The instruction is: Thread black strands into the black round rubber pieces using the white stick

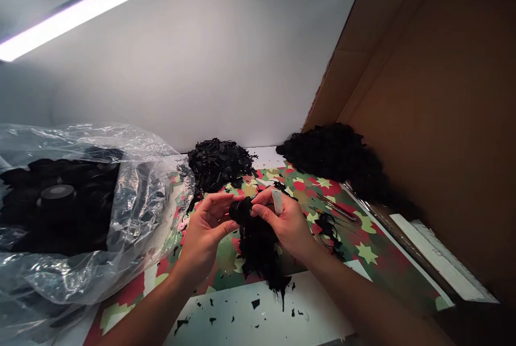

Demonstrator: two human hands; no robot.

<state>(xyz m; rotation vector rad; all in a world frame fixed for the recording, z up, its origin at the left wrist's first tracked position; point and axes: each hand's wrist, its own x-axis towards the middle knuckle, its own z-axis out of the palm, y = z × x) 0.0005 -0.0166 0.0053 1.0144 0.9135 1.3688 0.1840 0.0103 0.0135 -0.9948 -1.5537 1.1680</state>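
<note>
A small black ribbed piece [240,210], rubber-like in look, is held up between my two hands over the middle of the table. The fingers and thumb of my left hand [205,234] close around its left side. My right hand [289,223] pinches its right end between thumb and fingertips; a white strip [277,201] is wrapped on one finger. Directly below lies a heap of black pieces [260,252], partly hidden by the hands. To the right of my right hand rest what look like scissors [325,236] and a slim metal tool [338,208].
On the left, a clear plastic bag [147,228] holds many round black parts [57,193]. A pile of black scraps [220,163] stands at the back, and a larger dark pile [334,151] beside the cardboard wall [435,93]. Scraps dot a white sheet [242,319] in front.
</note>
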